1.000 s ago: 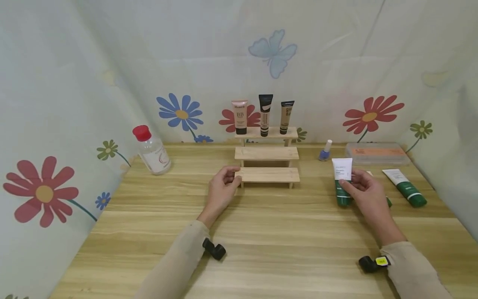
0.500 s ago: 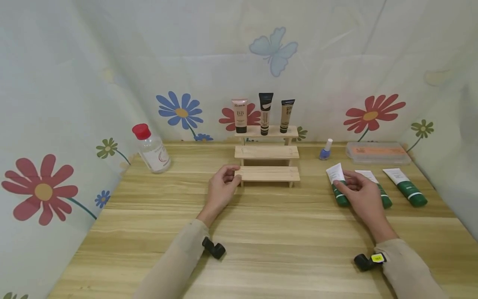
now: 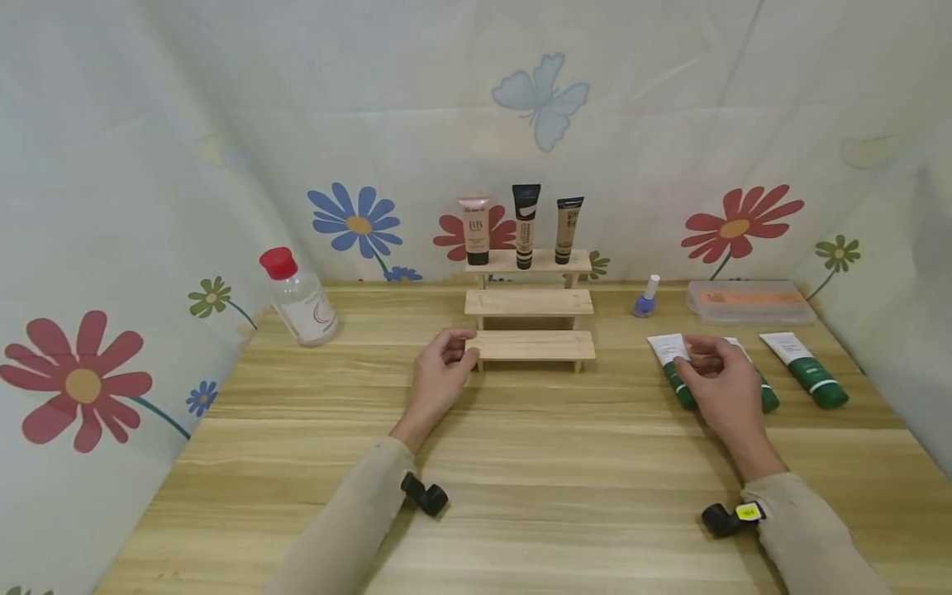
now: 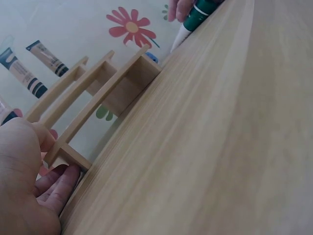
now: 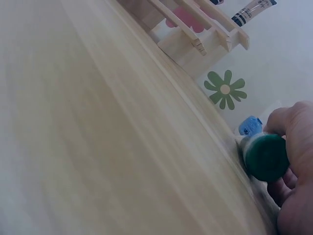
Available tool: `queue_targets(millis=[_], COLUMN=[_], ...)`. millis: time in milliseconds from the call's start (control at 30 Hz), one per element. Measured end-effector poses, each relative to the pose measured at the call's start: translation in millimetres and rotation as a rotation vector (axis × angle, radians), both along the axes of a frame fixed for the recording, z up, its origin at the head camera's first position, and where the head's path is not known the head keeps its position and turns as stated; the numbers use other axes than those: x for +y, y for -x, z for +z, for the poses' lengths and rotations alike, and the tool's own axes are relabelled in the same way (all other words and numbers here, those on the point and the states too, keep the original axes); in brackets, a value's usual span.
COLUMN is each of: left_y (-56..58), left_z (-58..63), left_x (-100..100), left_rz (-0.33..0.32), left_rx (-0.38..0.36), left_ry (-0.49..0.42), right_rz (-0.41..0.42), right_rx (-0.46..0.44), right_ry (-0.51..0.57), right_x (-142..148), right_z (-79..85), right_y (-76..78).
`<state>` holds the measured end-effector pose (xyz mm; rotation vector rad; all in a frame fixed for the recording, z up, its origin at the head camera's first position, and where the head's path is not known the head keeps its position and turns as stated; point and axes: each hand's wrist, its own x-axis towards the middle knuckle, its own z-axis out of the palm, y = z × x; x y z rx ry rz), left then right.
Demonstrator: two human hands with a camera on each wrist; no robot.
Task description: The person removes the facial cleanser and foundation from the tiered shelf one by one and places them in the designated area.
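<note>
A three-step wooden display stand (image 3: 530, 345) stands at the middle back. My left hand (image 3: 440, 372) grips the left end of its lowest step, thumb and fingers about the board in the left wrist view. On the right, a white-and-green squeeze tube (image 3: 664, 351) lies on the table, its green cap (image 5: 266, 157) facing the right wrist camera. My right hand (image 3: 725, 388) holds this tube by its sides between thumb and fingers. A second such tube (image 3: 766, 395) is partly hidden behind the right hand. Farther right lies a third tube (image 3: 806, 372).
On the top step stand a pink BB cream tube (image 3: 476, 231), a black-topped tube (image 3: 525, 227) and a smaller tan tube (image 3: 568, 231). A red-capped clear bottle (image 3: 301, 302) is at left. Nail polish (image 3: 647, 297) and a clear plastic case (image 3: 751, 303) sit at back right.
My right hand has lowered the white-and-green tube from a raised, nearly upright pose to lying on the table, left of the second tube. The left hand has stayed on the stand.
</note>
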<state>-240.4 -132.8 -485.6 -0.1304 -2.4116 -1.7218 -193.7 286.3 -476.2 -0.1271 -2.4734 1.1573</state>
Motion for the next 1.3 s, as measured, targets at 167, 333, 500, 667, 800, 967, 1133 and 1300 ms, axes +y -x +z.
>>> queue_targets(millis=[167, 333, 500, 667, 800, 967, 1133, 1300], left_y=[-0.1, 0.4, 1.0, 0.7, -0.2, -0.5, -0.6, -0.8], left_z=[0.9, 1.5, 2.2, 1.3, 0.4, -0.1, 0.6, 1.4], left_x=[-0.4, -0.3, -0.8, -0.8, -1.0, -1.4, -1.5, -1.4], left_rz=[0.003, 0.005, 0.0, -0.003, -0.001, -0.003, -0.004, -0.011], left_rx=[0.001, 0.004, 0.012, 0.014, 0.015, 0.018, 0.018, 0.012], left_ry=[-0.007, -0.011, -0.008, -0.002, -0.012, -0.013, -0.012, -0.016], right_rz=[-0.023, -0.042, -0.052, -0.06, 0.0, 0.119, 0.24, 0.316], right_rx=[0.006, 0.021, 0.059, 0.105, 0.145, 0.222, 0.338, 0.362], right_ry=[0.034, 0.078, 0.153, 0.221, 0.266, 0.349, 0.361, 0.424], right_x=[-2.0, -2.4, -4.3, -7.1, -11.4, -25.6, -48.0, -72.8], right_z=[2.1, 3.8, 11.4, 28.0, 43.5, 57.5, 68.0, 81.9], right_y=[0.0, 0.4, 1.7, 8.0, 18.1, 35.9, 60.0, 82.5])
